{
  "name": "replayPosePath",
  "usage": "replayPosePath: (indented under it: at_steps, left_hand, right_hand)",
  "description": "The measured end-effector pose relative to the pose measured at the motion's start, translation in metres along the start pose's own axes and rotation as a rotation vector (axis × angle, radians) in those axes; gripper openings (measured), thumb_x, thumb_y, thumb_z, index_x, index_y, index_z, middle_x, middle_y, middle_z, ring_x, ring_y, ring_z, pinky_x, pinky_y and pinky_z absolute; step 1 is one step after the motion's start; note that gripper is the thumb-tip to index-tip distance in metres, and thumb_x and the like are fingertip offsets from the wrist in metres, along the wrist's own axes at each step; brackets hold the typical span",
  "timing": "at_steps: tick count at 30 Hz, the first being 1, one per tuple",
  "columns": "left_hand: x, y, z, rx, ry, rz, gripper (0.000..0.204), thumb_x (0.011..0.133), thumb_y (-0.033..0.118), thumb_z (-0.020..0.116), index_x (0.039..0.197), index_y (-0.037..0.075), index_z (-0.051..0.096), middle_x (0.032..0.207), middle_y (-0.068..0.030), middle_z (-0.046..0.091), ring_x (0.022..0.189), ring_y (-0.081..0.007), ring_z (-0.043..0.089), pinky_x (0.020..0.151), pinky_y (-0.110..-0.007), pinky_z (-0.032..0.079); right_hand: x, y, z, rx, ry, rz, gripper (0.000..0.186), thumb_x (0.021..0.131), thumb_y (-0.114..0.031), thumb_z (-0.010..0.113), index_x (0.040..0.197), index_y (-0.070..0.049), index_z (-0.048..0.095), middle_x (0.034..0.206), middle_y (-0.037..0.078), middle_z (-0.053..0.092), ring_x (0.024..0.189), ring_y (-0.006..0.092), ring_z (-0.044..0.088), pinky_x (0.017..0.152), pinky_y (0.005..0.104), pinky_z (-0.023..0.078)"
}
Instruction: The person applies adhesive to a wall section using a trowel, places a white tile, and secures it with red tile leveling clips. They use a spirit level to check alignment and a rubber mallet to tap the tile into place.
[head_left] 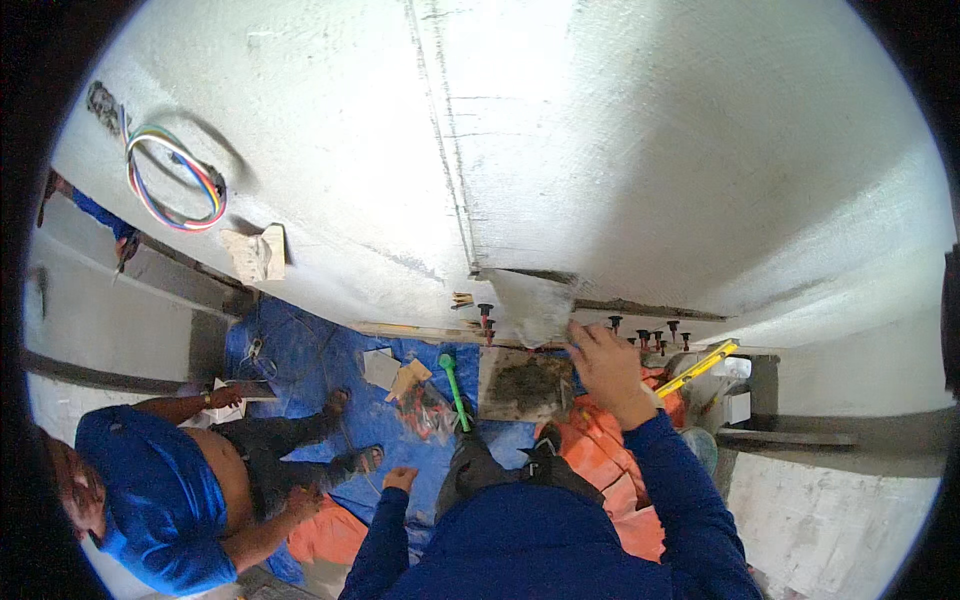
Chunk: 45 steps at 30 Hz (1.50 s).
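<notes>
My right hand (612, 375) reaches forward to the base of the white wall. Its fingers are bent around the lower right edge of a thin, pale, blurred sheet (535, 305), which is tilted against the wall; its exact kind is unclear. Low to my left hangs my left hand (400, 479), its fingers loosely curled and nothing visible in them. Black-topped tile levelling clips (486, 312) stand out along the wall's foot, with several more (657, 340) just right of my right hand.
A yellow spirit level (698, 367) leans at the right. Below lie a green-handled tool (453, 385), a mortar-smeared board (525, 385), orange sheeting (605, 450) and blue tarp (300, 345). Coiled wires (175, 180) hang from the wall. A person in blue (160, 490) sits at the left.
</notes>
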<state>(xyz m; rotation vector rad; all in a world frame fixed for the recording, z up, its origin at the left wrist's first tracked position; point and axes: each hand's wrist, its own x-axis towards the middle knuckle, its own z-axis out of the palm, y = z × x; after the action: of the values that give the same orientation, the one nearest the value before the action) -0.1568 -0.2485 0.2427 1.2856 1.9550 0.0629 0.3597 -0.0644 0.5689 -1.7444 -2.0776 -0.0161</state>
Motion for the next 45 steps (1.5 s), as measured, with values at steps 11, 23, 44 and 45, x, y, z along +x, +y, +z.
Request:
replayPosePath:
  at_steps: [11,23,44,45]
  left_hand:
    - [0.018,0.006,-0.025,-0.131,-0.042,-0.081,0.044,0.09,0.051,0.073,0.103,0.009,0.077,0.087,-0.0103,0.076,0.072,-0.0242,0.073,0.065,-0.041,0.059]
    - [0.02,0.056,-0.103,-0.092,-0.088,-0.093,0.045,0.089,0.041,0.076,0.106,-0.001,0.075,0.098,-0.0145,0.077,0.086,-0.0219,0.073,0.078,-0.036,0.056]
    - [0.025,0.03,-0.091,0.037,-0.128,-0.113,0.04,0.093,0.042,0.074,0.108,0.006,0.071,0.096,-0.0058,0.073,0.077,-0.0197,0.071,0.058,-0.034,0.053]
    - [0.026,0.033,-0.09,-0.041,-0.145,-0.065,0.044,0.091,0.043,0.076,0.109,0.004,0.072,0.097,-0.0085,0.074,0.082,-0.0212,0.071,0.065,-0.035,0.054]
  right_hand:
    - [-0.107,0.039,-0.024,0.117,0.018,0.366,0.033,0.097,-0.025,0.069,0.115,0.003,0.066,0.098,0.021,0.068,0.083,0.037,0.069,0.071,0.0455,0.055]
    - [-0.104,0.003,0.04,1.771,-0.027,1.198,0.035,0.107,-0.03,0.055,0.116,0.004,0.06,0.079,0.007,0.06,0.055,0.0179,0.061,0.048,0.0313,0.049]
    - [-0.077,0.027,0.029,2.284,-0.331,1.129,0.044,0.11,-0.034,0.049,0.132,0.003,0.058,0.084,0.002,0.06,0.061,0.0105,0.056,0.048,0.0226,0.046]
    - [-0.078,0.028,0.026,2.291,-0.333,1.096,0.045,0.11,-0.034,0.05,0.133,0.003,0.058,0.084,0.002,0.061,0.06,0.0103,0.056,0.047,0.0226,0.045]
